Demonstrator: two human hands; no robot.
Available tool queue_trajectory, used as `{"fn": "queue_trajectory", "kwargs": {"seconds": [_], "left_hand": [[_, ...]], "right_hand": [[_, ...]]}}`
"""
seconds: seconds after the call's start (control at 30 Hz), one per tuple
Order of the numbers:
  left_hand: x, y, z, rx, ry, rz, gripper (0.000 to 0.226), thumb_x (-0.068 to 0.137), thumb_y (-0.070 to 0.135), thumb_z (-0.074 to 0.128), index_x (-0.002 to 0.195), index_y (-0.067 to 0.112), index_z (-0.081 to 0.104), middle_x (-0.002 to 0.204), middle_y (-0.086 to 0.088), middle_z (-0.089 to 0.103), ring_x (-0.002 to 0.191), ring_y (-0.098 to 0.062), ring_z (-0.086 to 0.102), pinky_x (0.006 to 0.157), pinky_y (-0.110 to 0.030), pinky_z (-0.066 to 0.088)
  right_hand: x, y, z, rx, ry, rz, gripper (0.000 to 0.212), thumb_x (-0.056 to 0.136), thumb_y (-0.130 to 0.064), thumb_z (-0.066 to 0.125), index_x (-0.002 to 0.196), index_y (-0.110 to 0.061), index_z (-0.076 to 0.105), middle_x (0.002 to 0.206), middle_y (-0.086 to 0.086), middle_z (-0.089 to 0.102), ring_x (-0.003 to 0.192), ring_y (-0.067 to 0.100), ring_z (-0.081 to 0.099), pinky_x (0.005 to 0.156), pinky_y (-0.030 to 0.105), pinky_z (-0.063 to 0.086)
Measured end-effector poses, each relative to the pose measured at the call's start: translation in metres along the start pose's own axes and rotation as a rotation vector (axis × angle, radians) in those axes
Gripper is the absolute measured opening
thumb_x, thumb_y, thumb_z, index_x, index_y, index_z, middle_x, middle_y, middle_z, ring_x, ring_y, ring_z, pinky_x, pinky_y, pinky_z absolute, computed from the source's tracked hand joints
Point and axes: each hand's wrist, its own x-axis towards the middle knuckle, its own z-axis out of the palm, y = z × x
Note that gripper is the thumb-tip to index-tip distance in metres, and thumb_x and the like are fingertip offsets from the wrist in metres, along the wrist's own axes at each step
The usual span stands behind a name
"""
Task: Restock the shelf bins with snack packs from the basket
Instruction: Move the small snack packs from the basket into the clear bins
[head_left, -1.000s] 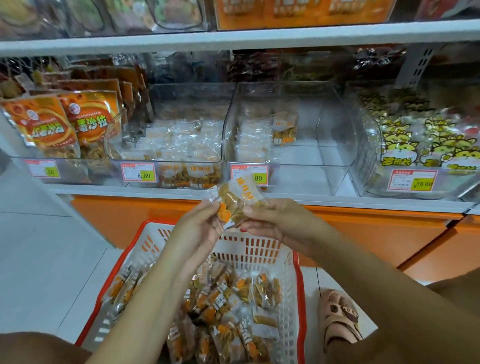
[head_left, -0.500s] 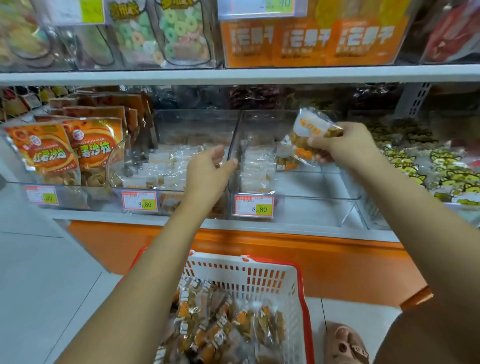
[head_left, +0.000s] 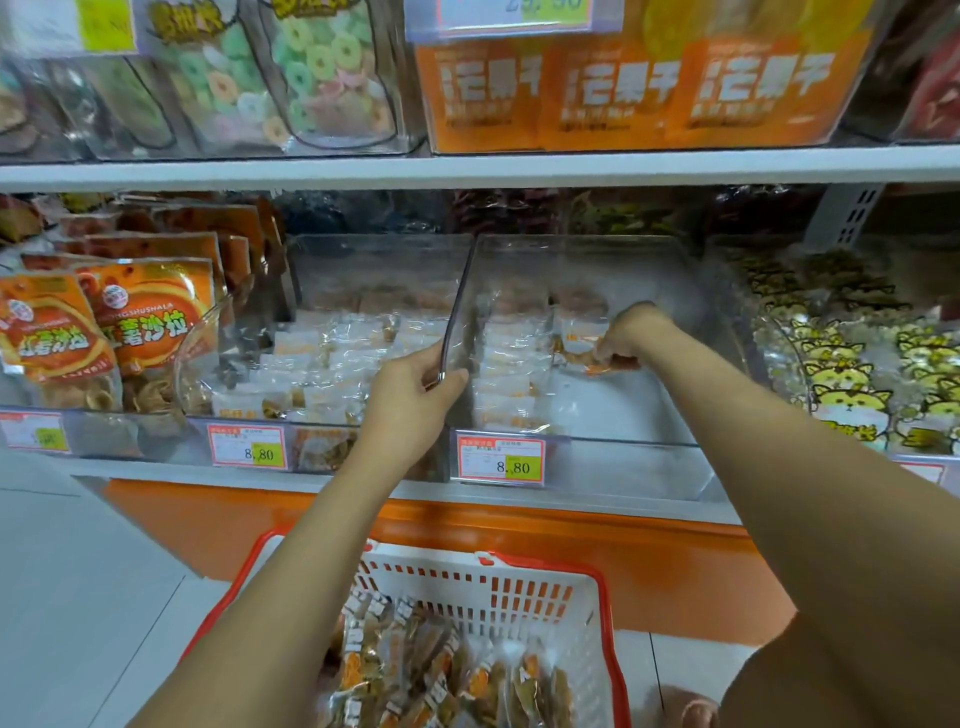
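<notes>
The right hand (head_left: 631, 335) reaches into the clear bin (head_left: 623, 470), fingers clamped on a snack pack (head_left: 576, 358) just right of the stacked packs (head_left: 506, 374) there. The left hand (head_left: 410, 400) has its fingers curled round that bin's left wall (head_left: 457, 306). The near basket (head_left: 519, 587) holds more packs (head_left: 441, 670).

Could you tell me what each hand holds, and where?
Left hand grips the bin wall at its top edge; right hand pinches a snack pack by its right end.
</notes>
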Motion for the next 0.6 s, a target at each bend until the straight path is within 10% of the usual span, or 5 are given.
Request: {"fn": "queue_trajectory", "kwargs": {"seconds": [0.1,0.23,0.6], "left_hand": [[0.003,-0.006,0.001,-0.044,0.001,-0.009,0.021,0.093,0.011,0.057,0.097,0.03,0.065,0.083,0.015,0.069,0.078,0.001,0.063,0.067,-0.012,0.044],[0.004,-0.008,0.001,-0.033,-0.003,0.002,0.02,0.093,0.011,0.057,0.098,0.029,0.066,0.082,0.017,0.068,0.079,0.0,0.063,0.067,-0.009,0.045],[0.004,-0.009,0.002,-0.063,-0.003,-0.019,0.025,0.093,0.009,0.057,0.096,0.032,0.065,0.084,0.016,0.069,0.08,0.0,0.064,0.07,-0.01,0.048]], "right_hand": [[0.019,0.002,0.016,0.111,0.007,0.012,0.024,0.079,-0.02,0.065,0.059,-0.014,0.054,0.045,0.002,0.058,0.06,0.016,0.057,0.052,0.021,0.044],[0.041,0.0,0.033,0.486,0.052,0.026,0.047,0.074,-0.022,0.078,0.11,-0.008,0.052,0.121,0.017,0.059,0.107,0.027,0.06,0.091,0.036,0.052],[0.034,-0.005,0.033,0.483,0.116,0.051,0.093,0.074,-0.024,0.079,0.142,-0.002,0.019,0.141,0.02,0.035,0.128,0.033,0.042,0.104,0.04,0.041]]}}
